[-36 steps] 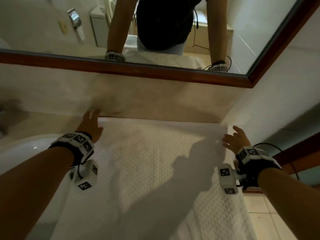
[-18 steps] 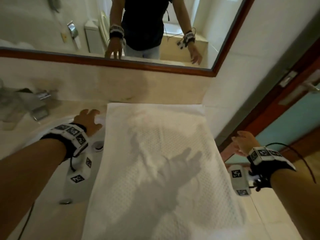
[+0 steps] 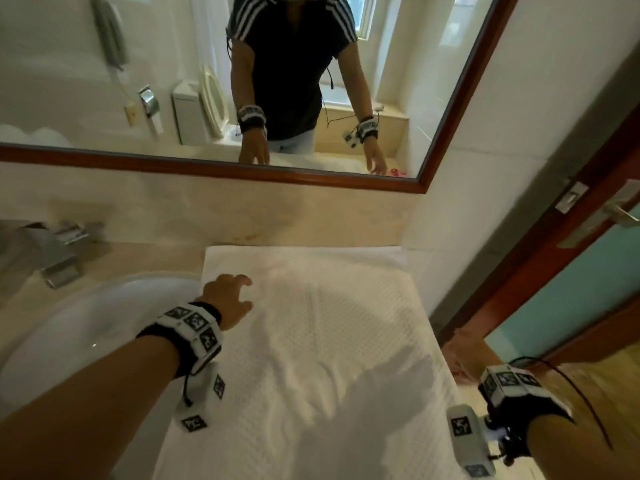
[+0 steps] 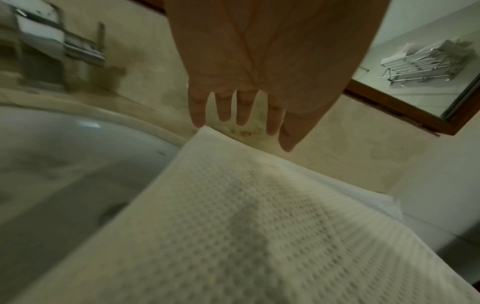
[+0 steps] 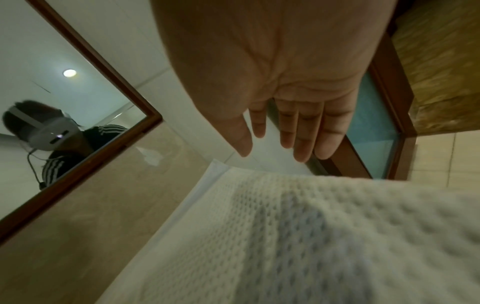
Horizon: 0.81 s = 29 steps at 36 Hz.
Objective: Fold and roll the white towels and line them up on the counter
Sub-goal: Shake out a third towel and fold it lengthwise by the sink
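Note:
A white waffle-weave towel lies spread flat on the beige counter, its far edge against the backsplash and its near end running out of view. The same towel fills the lower left wrist view, and this towel also fills the lower right wrist view. My left hand hovers over the towel's far left part with fingers straight and spread, holding nothing. My right hand is just past the towel's right edge, fingers straight and empty. Left fingers and right fingers are extended above the cloth.
A white sink basin lies left of the towel, with a chrome faucet behind it. A wood-framed mirror runs along the back wall. A tiled wall and a door frame close in the right side.
Both hands have left the towel's far corners. The left hand moved from over the sink onto the towel's left part; the right hand drew back toward me along the right edge.

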{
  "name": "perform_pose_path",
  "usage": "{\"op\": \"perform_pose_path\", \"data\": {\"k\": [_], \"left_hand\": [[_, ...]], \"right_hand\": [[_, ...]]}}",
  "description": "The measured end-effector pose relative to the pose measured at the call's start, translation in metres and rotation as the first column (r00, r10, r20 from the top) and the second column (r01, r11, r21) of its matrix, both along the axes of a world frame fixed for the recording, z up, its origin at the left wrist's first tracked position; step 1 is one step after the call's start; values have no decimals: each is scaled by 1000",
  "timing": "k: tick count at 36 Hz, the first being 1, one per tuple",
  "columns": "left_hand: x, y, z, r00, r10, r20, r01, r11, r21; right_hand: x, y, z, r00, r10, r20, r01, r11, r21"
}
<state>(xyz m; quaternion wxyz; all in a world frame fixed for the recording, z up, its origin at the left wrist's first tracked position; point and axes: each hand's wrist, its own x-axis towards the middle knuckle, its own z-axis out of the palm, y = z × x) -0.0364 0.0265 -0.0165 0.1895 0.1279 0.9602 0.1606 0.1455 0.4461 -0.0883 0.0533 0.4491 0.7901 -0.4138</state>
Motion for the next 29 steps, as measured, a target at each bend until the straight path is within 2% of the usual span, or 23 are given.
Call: {"op": "perform_pose_path", "data": {"k": [3, 6, 11, 15, 17, 22, 24, 26, 29], "left_hand": [[-12, 38, -7, 999, -11, 32, 10, 999, 31], [-24, 82, -17, 996, -26, 90, 13, 991, 135], [-27, 152, -26, 974, -87, 207, 21, 953, 302], [-26, 196, -37, 919, -128, 372, -32, 918, 395], [-27, 210, -42, 885, -124, 448, -69, 918, 391], [-37, 222, -50, 875, -84, 476, -120, 916, 383], [-41, 227, -45, 862, -97, 498, -111, 922, 371], [-46, 233, -43, 826, -87, 557, -170, 904, 393], [-45, 237, -20, 779, -117, 616, -234, 857, 459]], "right_hand": [[-13, -28, 18, 999, 10, 52, -8, 1000, -30], [-32, -28, 6, 999, -25, 34, 25, 1000, 15], [-47, -19, -9, 995, -83, 47, 86, 993, -85], [-53, -9, -16, 993, -94, 64, 101, 988, -115], [-53, -8, -11, 995, -73, 71, 82, 988, -129], [-53, -15, 8, 998, 8, -59, -23, 967, -252], [-57, -25, 20, 990, 63, -124, -91, 968, -233], [-64, -41, 32, 967, 194, -168, -222, 960, -171], [-78, -77, 47, 898, 400, -184, -427, 894, -138]]}}
